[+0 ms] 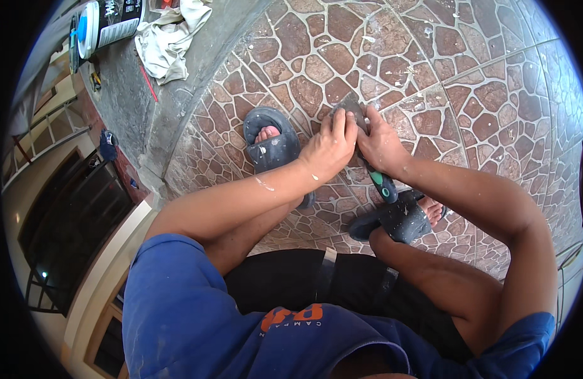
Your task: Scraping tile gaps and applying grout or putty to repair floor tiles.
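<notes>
Both of my hands are close together above the patterned floor, at a putty knife with a black and green handle (381,183). Its grey metal blade (351,102) shows beyond my fingertips, pointing away from me. My left hand (332,144) has its fingers bent over the left side of the tool, near the blade. On the other side, my right hand (381,144) closes on the tool with the thumb and fingers near the blade's base. The handle's end sticks out toward me below the hands. My palms and the tool's middle are hidden. White specks mark my left wrist.
My feet in dark, paint-spotted slides (272,151) stand on either side of the tool. At the far left, a black tub with a white lid (120,22) lies beside a crumpled white cloth (171,41) and a thin red stick (148,84) on grey concrete.
</notes>
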`<move>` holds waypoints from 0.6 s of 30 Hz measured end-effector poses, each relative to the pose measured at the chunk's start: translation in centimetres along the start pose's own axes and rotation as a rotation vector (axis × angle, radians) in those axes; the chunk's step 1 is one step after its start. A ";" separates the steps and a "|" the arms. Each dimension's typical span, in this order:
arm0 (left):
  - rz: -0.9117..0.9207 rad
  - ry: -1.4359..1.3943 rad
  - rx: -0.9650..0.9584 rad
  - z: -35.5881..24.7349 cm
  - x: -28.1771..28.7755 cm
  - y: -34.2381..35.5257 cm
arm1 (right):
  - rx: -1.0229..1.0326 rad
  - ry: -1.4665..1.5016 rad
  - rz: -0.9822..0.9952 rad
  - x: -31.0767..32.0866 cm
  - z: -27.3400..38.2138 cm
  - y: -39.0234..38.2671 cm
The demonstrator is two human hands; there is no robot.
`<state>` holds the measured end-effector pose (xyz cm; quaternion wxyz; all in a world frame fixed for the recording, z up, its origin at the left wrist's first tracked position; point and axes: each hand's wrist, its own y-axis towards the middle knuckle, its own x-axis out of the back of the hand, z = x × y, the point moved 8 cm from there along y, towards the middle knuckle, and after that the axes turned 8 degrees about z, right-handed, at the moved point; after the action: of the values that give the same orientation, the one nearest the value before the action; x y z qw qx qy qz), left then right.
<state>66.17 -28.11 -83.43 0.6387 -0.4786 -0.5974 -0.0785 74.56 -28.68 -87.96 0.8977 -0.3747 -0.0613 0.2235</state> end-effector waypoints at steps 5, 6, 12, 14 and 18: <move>-0.025 0.012 0.018 -0.2 -0.2 0.1 | 0.019 -0.005 -0.009 -0.1 -0.7 0.4; -0.020 0.043 0.022 0.4 0.6 0.4 | 0.021 -0.048 -0.032 0.1 -0.5 0.9; -0.020 -0.008 0.015 0.3 -0.4 -0.7 | -0.045 0.021 -0.016 -1.1 -0.5 0.2; -0.042 -0.017 0.022 1.3 -0.1 0.0 | 0.003 0.026 -0.055 -0.6 0.3 1.1; -0.081 -0.020 0.064 3.6 1.4 0.8 | 0.044 0.017 -0.088 0.0 2.3 3.1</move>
<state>64.62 -24.55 -83.29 0.6440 -0.4342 -0.6247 -0.0801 72.86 -25.28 -88.49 0.9152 -0.3538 -0.0653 0.1817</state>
